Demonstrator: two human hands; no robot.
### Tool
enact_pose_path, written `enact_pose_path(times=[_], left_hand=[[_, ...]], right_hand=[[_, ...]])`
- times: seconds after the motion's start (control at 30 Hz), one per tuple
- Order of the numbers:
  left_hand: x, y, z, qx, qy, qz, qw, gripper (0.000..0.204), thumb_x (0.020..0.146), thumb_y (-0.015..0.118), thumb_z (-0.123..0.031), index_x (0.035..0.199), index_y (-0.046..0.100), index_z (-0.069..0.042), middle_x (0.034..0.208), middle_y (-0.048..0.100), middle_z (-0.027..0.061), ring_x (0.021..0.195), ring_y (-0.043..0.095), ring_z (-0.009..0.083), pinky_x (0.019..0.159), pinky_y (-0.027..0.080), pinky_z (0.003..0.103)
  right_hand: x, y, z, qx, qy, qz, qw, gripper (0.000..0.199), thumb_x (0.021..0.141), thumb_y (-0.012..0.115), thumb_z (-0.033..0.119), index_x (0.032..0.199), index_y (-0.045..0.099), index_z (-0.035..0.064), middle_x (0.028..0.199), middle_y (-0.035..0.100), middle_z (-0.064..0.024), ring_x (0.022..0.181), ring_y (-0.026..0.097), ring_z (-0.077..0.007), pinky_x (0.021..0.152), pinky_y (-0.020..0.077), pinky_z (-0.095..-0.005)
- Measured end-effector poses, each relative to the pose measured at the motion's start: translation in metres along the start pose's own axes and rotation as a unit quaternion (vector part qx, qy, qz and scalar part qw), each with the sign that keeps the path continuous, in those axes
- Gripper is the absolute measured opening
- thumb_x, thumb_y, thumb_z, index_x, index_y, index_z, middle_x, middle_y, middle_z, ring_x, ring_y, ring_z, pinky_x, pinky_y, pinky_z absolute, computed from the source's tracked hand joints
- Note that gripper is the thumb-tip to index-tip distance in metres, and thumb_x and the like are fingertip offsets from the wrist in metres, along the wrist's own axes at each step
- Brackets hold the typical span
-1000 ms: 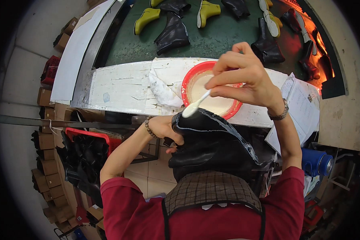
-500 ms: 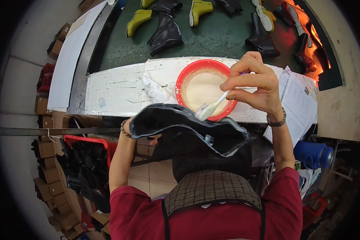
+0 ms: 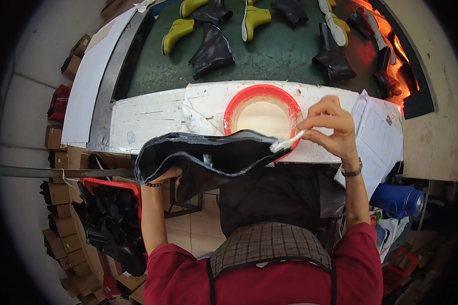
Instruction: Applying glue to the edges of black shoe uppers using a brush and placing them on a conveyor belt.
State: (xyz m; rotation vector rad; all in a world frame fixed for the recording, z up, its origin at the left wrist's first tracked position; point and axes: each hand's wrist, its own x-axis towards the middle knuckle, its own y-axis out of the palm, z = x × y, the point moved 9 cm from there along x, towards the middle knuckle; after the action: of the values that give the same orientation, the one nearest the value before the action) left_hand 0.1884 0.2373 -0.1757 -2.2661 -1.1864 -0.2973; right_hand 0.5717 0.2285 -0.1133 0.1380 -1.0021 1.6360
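Right hand: the right hand (image 3: 331, 127) pinches a small brush (image 3: 287, 143) between thumb and fingertips, the fingers pressed together on its handle, its whitish bristles touching the toe end of the black boot upper (image 3: 208, 155).
Left hand: the left hand (image 3: 164, 175) is mostly hidden under the boot upper; it props the piece from below near the heel end, but how the fingers close I cannot tell.
Boot upper: held in the air in front of the person's chest, lying roughly level, sole edge up, just above the near edge of the white workbench (image 3: 152, 114).
Glue bowl: a red bowl (image 3: 234, 104) of pale paste stands on the bench right behind the boot upper, near the brush.
Progress: judging from the brush at the toe rim, coating is under way; no wet band can be made out along the rest of the rim, so how much is covered is unclear.
Around: a sheet of paper (image 3: 379, 134) lies at the bench's right end; black and yellow boots (image 3: 211, 51) sit on the green conveyor (image 3: 280, 56) beyond; a red crate (image 3: 112, 185) with black pieces stands at lower left.
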Motion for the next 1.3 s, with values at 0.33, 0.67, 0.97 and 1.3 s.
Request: enact_pose_path(times=[0.33, 0.67, 0.97, 1.3], left_hand=[[-0.002, -0.003, 0.061, -0.432, -0.250, -0.246, 0.831, 0.038, 0.082, 0.061, 0.002, 0.119, 0.061, 0.012, 0.098, 0.071, 0.0227, 0.075, 0.071, 0.0364, 0.070, 0.063, 0.045], [-0.013, -0.115, 0.172, -0.442, -0.280, -0.448, 0.726, 0.011, 0.087, 0.068, 0.001, 0.098, 0.070, 0.001, 0.100, 0.073, 0.0103, 0.089, 0.071, 0.0233, 0.078, 0.064, 0.039], [0.119, -0.277, 0.327, -0.408, -0.219, -0.471, 0.751, 0.019, 0.089, 0.070, 0.000, 0.108, 0.068, 0.001, 0.107, 0.072, 0.0112, 0.097, 0.071, 0.0240, 0.071, 0.060, 0.034], [0.131, -0.336, 0.468, -0.003, -0.417, -0.503, 0.757, 0.089, 0.077, 0.085, -0.011, 0.150, 0.038, 0.005, 0.128, 0.062, 0.0155, 0.110, 0.066, 0.0242, 0.076, 0.062, 0.035]], right_hand=[[-0.072, 0.008, -0.165, 0.202, 0.341, -0.209, 0.894, 0.022, 0.107, 0.054, 0.018, 0.118, 0.061, 0.0006, 0.087, 0.060, -0.0020, 0.058, 0.049, -0.0040, 0.048, 0.0387, -0.0212], [-0.107, 0.024, -0.185, 0.175, 0.376, -0.270, 0.869, 0.020, 0.108, 0.051, 0.017, 0.115, 0.061, 0.0013, 0.076, 0.054, 0.0024, 0.049, 0.037, -0.0004, 0.040, 0.0280, -0.0184], [-0.117, 0.020, -0.184, 0.155, 0.422, -0.287, 0.846, 0.018, 0.106, 0.053, 0.016, 0.115, 0.060, 0.0017, 0.074, 0.052, 0.0039, 0.049, 0.037, -0.0001, 0.041, 0.0283, -0.0173], [-0.116, 0.032, -0.191, 0.115, 0.463, -0.247, 0.843, 0.015, 0.106, 0.054, 0.017, 0.113, 0.058, 0.0041, 0.070, 0.049, 0.0053, 0.046, 0.034, 0.0002, 0.039, 0.0236, -0.0179]])
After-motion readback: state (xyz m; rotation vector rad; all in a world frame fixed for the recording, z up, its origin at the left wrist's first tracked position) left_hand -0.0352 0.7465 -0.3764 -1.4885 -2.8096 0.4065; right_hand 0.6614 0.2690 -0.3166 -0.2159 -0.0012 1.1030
